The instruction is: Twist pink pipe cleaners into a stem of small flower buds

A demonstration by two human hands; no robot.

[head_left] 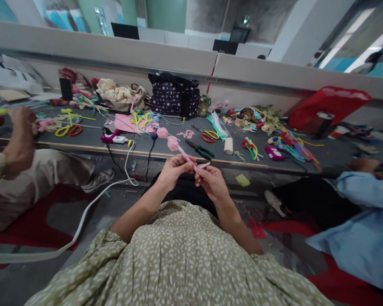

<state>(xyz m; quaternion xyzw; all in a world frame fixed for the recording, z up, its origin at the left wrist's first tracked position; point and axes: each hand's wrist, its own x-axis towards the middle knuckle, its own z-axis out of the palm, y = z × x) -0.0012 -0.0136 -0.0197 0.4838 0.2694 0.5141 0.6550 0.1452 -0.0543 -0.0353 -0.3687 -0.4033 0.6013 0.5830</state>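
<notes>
While both hands pinch its near end, the pink pipe-cleaner stem (182, 154) runs far-left, pompoms (167, 138) at the tip. Left hand (174, 170) grips higher up the stem, right hand (212, 182) closed on the near-right tail.

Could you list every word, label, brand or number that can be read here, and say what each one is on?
None can be read.
The green glowing sign on the far wall: too small and blurred.
The small jar beside the dotted bag: any label is too small to read.
The pink pipe-cleaner piece held by the left hand and the right hand: no text.
</notes>
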